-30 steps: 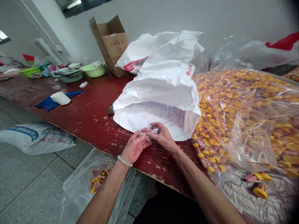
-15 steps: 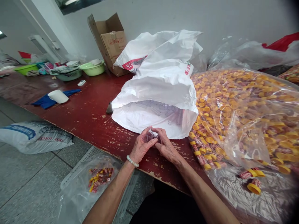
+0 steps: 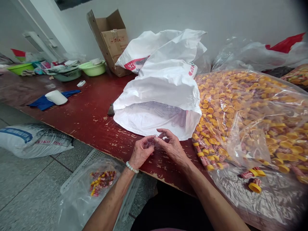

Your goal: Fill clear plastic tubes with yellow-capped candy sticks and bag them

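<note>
Apparently, clear tubes [image 3: 151, 140] between fingers [image 3: 161, 142].

Left hand [image 3: 141, 152]: a second ago it lies palm-up with fingers loose; now its back faces the camera and its fingers curl round the clear tubes [image 3: 150, 140].
Right hand [image 3: 173, 148]: half a second ago it cups against the left; now it opens away, index finger lifted and stretched out, its thumb apparently just beside the tubes, though the clear plastic is hard to make out.
Clear tubes: half a second ago they sit between both palms; now they rest in the left hand's fingers.
Camera view: it swings slightly right, so less of the dark window [image 3: 69, 3] shows.
</note>
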Demonstrator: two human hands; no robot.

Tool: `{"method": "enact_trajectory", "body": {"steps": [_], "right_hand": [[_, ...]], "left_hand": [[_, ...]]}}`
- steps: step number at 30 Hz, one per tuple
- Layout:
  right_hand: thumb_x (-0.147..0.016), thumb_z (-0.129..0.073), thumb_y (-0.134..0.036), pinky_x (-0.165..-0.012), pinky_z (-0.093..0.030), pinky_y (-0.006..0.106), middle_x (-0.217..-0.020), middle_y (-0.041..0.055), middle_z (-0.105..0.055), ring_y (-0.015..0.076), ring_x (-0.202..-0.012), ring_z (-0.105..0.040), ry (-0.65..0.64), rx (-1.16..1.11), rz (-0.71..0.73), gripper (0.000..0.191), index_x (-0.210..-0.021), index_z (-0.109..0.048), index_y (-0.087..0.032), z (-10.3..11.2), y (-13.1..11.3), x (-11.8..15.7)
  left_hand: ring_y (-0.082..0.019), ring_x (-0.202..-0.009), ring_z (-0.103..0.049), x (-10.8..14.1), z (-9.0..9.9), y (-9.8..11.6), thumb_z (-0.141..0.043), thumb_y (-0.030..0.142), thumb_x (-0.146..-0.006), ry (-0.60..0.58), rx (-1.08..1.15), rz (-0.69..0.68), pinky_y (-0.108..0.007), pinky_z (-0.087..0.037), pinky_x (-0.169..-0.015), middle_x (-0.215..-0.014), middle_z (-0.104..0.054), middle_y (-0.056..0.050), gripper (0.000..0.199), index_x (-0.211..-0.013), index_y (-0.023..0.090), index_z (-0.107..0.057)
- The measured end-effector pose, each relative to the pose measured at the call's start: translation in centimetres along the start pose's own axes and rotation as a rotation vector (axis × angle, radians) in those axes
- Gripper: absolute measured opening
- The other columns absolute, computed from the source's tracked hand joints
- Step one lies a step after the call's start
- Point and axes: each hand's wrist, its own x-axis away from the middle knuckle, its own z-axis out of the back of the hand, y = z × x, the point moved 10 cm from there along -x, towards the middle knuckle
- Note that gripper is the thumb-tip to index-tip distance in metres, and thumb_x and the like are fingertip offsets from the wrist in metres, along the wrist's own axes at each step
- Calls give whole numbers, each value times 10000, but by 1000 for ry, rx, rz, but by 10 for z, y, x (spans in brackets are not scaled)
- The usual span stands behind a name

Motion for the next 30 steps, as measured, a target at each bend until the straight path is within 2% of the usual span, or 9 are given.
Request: {"method": "enact_trajectory", "body": {"steps": [4,8,10,13,16,20,23,27,30], "right_hand": [[-750,-628,-435,-530,-338,212,-600,-51,-521,92,-560,-452,-41,152,-45,272,-881,-662,-199,0,-2,-1],[-798,-578,-414,-537,-359,210,-699,-36,-558,81,-555,-440,170,36,23,272,-953,-625,-195,18,-6,6],[-819,-558,-414,-537,-372,211,-746,-31,-559,77,-549,-437,246,-45,61,292,-1018,-588,-202,21,-4,13],[-835,-551,-381,-550,-397,218,-724,-31,-552,88,-554,-460,187,-16,132,278,-1054,-562,-209,7,-4,21],[-848,-537,-316,-618,-429,241,-760,-12,-567,110,-617,-493,151,144,240,210,-1027,-574,-212,-2,-10,29],[-855,-521,-304,-833,-450,312,-1003,50,-568,168,-904,-551,51,238,241,271,-1111,-535,-216,-7,-12,34],[-922,-378,-319,-967,-401,340,-1149,70,-501,172,-1095,-489,27,148,196,321,-1215,-465,-219,-3,-13,35],[-930,-345,-352,-1018,-369,341,-1151,67,-443,170,-1126,-448,95,78,173,373,-1260,-469,-230,4,-11,30],[-923,-361,-379,-1037,-362,341,-1139,67,-423,172,-1134,-441,91,33,131,407,-1286,-484,-241,-3,-1,28]], "left_hand": [[-134,-610,-600,1,1,1,-663,182,-662,12,-63,-20,-202,-489,-482,-808,-693,-46,376,-1036,158,-679],[-116,-594,-625,5,4,-7,-676,230,-689,90,290,98,-223,-502,-495,-1069,-669,-82,438,-1119,174,-617],[-150,-716,-669,8,-5,-9,-672,231,-712,48,526,162,-252,-533,-586,-1189,-618,-97,442,-1144,187,-590],[-210,-1010,-628,10,-23,-4,-660,188,-739,-79,757,182,-300,-523,-809,-1201,-616,-95,408,-1141,176,-594],[-200,-1084,-587,7,-27,-2,-672,142,-725,-76,846,160,-319,-463,-935,-1117,-658,-58,372,-1092,181,-624],[-161,-912,-637,1,-19,-6,-719,134,-676,41,788,112,-296,-491,-836,-912,-683,-6,307,-969,192,-652],[-137,-823,-634,1,-18,-5,-729,157,-674,62,680,86,-273,-503,-745,-919,-670,-7,360,-1017,202,-631],[-134,-856,-620,4,-26,-3,-730,164,-678,-13,600,64,-274,-497,-787,-959,-655,-16,436,-1090,211,-597],[-143,-970,-597,6,-31,-1,-741,123,-650,-54,519,-7,-249,-464,-867,-1039,-644,-32,526,-1138,212,-570]]}}
